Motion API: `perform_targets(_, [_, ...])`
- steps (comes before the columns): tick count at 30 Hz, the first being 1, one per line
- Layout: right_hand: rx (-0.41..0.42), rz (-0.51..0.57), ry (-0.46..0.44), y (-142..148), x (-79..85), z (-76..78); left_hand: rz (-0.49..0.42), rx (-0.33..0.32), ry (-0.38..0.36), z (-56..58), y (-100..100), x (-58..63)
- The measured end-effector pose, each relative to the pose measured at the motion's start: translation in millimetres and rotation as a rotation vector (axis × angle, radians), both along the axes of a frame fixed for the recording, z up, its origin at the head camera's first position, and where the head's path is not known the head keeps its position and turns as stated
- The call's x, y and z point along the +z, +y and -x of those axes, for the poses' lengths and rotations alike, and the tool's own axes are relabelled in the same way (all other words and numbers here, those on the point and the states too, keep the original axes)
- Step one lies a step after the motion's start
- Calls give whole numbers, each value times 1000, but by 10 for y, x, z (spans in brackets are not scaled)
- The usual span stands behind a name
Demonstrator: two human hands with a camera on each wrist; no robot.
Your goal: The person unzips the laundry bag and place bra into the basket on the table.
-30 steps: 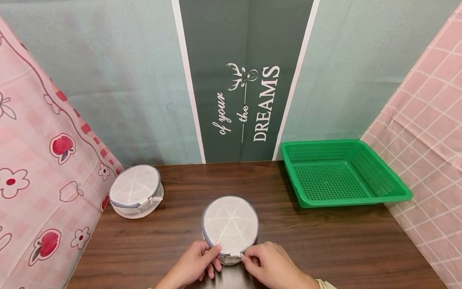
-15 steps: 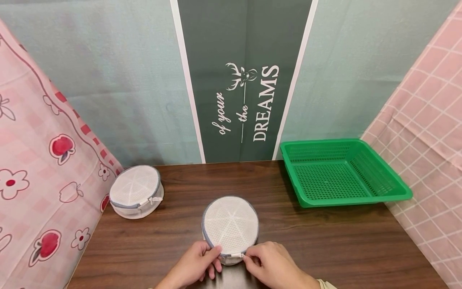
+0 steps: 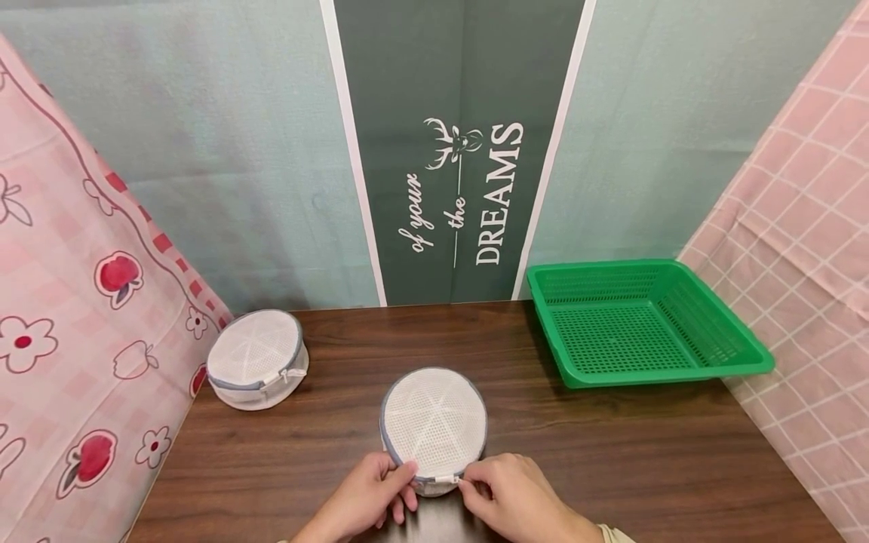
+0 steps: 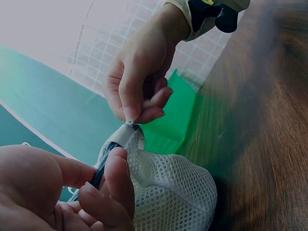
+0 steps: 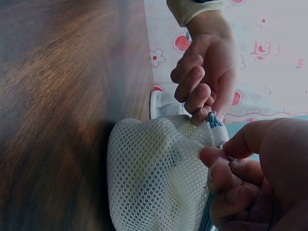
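Mesh bag (image 3: 434, 422) stands apart from the counter's (image 3: 611, 460) far edge, left hand (image 3: 372, 490) pinching its rim (image 3: 387, 445), I judge for steadiness, right hand (image 3: 511, 494) its zipper pull (image 3: 458, 480).

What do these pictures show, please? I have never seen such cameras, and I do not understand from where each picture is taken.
There is no machine, only a person's left hand and right hand, both bare. The wide picture comes from a camera on the head, looking forward and down. The two smaller pictures come from one camera on each wrist, so the same work appears sideways and very close. On the brown table stand two round white mesh bags with blue-grey edges: the nearer bag in front of the person, the other bag farther to the left. A green basket is at the right. The left hand grips the nearer bag's edge; the right hand pinches it at the zip.
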State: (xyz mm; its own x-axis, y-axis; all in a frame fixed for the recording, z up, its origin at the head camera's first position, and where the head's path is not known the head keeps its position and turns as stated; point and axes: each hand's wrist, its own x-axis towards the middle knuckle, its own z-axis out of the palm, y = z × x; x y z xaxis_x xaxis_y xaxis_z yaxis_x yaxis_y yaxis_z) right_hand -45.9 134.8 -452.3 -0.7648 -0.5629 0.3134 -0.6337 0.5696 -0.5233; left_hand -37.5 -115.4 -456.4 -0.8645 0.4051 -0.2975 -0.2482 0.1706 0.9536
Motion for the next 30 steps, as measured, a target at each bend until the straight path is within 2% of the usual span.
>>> perform_targets(8, [0, -9, -25, 8, 8, 0, -1, -9, 1, 1, -10, 10])
perform_targets(15, [-11, 2, 30, 14, 3, -2, 3, -24, 15, 0, -22, 18])
perform_targets(30, [-9, -6, 63, 27, -5, 4, 3, -35, 14, 1, -31, 12])
